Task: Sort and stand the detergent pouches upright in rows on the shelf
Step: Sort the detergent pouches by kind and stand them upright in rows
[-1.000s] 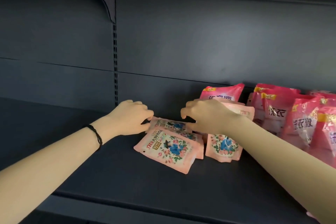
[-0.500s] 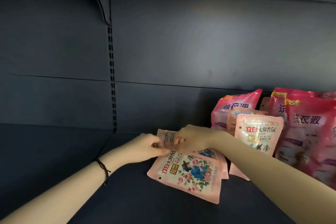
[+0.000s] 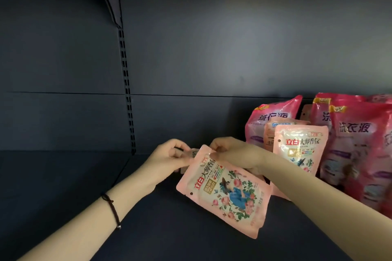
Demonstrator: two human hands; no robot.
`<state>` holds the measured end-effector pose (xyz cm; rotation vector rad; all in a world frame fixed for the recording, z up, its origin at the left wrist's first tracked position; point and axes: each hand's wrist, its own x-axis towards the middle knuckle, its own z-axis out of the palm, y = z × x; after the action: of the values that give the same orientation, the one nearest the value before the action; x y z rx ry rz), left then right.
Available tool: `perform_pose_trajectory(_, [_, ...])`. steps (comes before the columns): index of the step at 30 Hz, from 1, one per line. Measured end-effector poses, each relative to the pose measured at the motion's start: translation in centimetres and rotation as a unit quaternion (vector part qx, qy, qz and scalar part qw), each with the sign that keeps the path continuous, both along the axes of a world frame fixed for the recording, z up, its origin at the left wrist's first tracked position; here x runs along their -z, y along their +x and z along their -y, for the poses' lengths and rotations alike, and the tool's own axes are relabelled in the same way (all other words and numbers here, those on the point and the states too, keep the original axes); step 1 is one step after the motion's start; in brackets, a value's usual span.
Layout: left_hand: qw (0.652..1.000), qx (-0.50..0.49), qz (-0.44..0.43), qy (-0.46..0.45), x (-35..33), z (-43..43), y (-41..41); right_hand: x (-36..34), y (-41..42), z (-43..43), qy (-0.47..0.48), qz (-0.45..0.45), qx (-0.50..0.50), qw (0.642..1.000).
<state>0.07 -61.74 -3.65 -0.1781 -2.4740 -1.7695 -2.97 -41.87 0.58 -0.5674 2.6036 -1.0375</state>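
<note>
Now the right hand (image 3: 231, 154) is curled, pinching the top edge of a pale pink pouch (image 3: 224, 195) printed with roses and a figure in blue. This pouch leans tilted, its lower end at the dark shelf (image 3: 84, 176). The left hand (image 3: 169, 158), also curled, pinches the edge of a second pouch (image 3: 194, 152) just behind it. To the right, a similar pouch (image 3: 301, 148) stands upright before darker pink pouches (image 3: 358, 146)
</note>
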Motion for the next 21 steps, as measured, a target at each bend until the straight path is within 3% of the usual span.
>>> perform_pose_trajectory(7, [0.995,0.021,-0.006,0.097,-1.6,-2.6,2.0,-0.7,1.8,-2.9,-0.231,-0.030,0.076,0.970])
perform_pose_trajectory(16, [0.969,-0.016,-0.046,0.243,-2.2,-10.4,4.7,0.5,5.5,-7.3,-0.469,-0.087,0.104,0.873])
perform_pose_trajectory(21, [0.952,-0.024,-0.046,0.303,-2.1,-17.4,5.7,1.5,6.8,-11.6,-0.541,-0.090,0.148,0.823])
